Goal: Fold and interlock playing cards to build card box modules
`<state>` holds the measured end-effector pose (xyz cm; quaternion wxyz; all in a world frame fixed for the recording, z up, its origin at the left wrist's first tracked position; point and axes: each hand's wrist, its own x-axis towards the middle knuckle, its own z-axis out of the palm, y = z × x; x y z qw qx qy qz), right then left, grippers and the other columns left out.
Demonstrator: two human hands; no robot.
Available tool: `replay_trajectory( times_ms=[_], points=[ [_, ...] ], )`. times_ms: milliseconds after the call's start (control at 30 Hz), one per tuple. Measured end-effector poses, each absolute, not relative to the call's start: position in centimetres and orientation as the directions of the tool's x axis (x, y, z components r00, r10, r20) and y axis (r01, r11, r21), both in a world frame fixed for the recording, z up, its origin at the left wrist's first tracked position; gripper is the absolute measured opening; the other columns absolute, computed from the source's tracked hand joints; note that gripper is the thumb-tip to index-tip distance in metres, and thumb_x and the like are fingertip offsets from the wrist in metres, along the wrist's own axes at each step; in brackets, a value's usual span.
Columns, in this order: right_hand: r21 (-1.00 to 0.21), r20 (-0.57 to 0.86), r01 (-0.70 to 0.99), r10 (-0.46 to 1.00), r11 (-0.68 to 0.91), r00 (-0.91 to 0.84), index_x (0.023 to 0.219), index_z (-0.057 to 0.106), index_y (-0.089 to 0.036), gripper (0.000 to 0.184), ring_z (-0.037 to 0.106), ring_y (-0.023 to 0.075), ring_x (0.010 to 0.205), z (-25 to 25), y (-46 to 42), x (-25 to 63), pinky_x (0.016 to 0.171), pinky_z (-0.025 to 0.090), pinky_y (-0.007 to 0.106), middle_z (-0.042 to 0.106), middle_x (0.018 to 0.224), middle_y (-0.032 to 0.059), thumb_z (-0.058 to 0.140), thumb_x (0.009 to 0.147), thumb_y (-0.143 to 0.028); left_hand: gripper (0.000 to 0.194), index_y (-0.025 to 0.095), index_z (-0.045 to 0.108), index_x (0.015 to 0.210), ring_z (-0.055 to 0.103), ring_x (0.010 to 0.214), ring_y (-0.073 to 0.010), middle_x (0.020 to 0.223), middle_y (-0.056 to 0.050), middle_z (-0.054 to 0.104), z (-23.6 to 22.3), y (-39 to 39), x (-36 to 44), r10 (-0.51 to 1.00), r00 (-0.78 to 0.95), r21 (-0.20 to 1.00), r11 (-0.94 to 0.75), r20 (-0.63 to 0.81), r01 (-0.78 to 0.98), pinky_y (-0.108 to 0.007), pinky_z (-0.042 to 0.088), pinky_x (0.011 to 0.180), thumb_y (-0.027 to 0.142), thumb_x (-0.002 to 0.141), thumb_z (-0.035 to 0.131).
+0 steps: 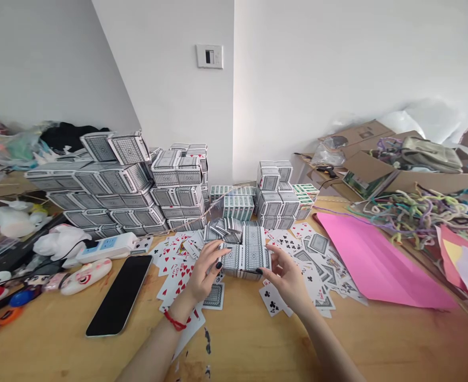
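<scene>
Both my hands are at a block folded from playing cards, with grey-patterned card backs facing out. The fingers of my left hand bend over its left side, thumb near the front corner. On the right, my right hand holds the other end, thumb at the front edge and fingers along the side. Behind the left part lie some folded cards in a loose heap. Loose playing cards spread under and around the block: red hearts to the left, black clubs and face-down cards to the right.
Tall stacks of card blocks stand back left, with a smaller stack and green-patterned blocks behind my hands. A phone and power strip lie left. Pink paper, yarn and a cardboard box are right.
</scene>
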<state>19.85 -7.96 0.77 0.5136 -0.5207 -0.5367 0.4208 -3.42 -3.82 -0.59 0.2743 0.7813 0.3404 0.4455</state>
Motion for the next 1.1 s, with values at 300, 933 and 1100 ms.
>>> replay_trajectory(
  times_ms=[300, 933, 1100],
  points=[
    [-0.988, 0.095, 0.126, 0.993, 0.086, 0.070, 0.114, 0.046, -0.023, 0.048, 0.050, 0.0141, 0.065, 1.2, -8.2, 19.3, 0.057, 0.049, 0.027, 0.048, 0.075, -0.0013, 0.063, 0.072, -0.038, 0.037, 0.026, 0.051, 0.123, 0.036, 0.126, -0.0264, 0.137, -0.008, 0.040, -0.4, -4.1, -3.5, 0.816, 0.369, 0.776, -0.557, 0.445, 0.297, -0.041, 0.031, 0.102, 0.033, 0.091, 0.034],
    [-0.997, 0.029, 0.079, 0.996, 0.022, 0.088, 0.107, 0.046, -0.025, 0.045, 0.051, 0.0136, 0.068, 0.5, -8.3, 18.8, 0.055, 0.047, 0.025, 0.047, 0.082, -0.0010, 0.066, 0.069, -0.035, 0.038, 0.025, 0.051, 0.123, 0.036, 0.124, -0.0273, 0.135, -0.008, 0.040, 0.0, -4.0, -3.6, 0.805, 0.408, 0.792, -0.554, 0.431, 0.256, -0.041, 0.032, 0.100, 0.030, 0.090, 0.033],
    [-0.998, 0.018, 0.060, 0.998, 0.014, 0.066, 0.108, 0.043, -0.026, 0.044, 0.049, 0.0114, 0.065, 0.3, -8.2, 18.7, 0.055, 0.046, 0.024, 0.045, 0.088, -0.0008, 0.064, 0.070, -0.033, 0.038, 0.025, 0.052, 0.122, 0.035, 0.124, -0.0275, 0.135, -0.008, 0.040, 0.1, -3.9, -3.6, 0.809, 0.416, 0.796, -0.545, 0.416, 0.264, -0.043, 0.030, 0.101, 0.029, 0.089, 0.033]
  ],
)
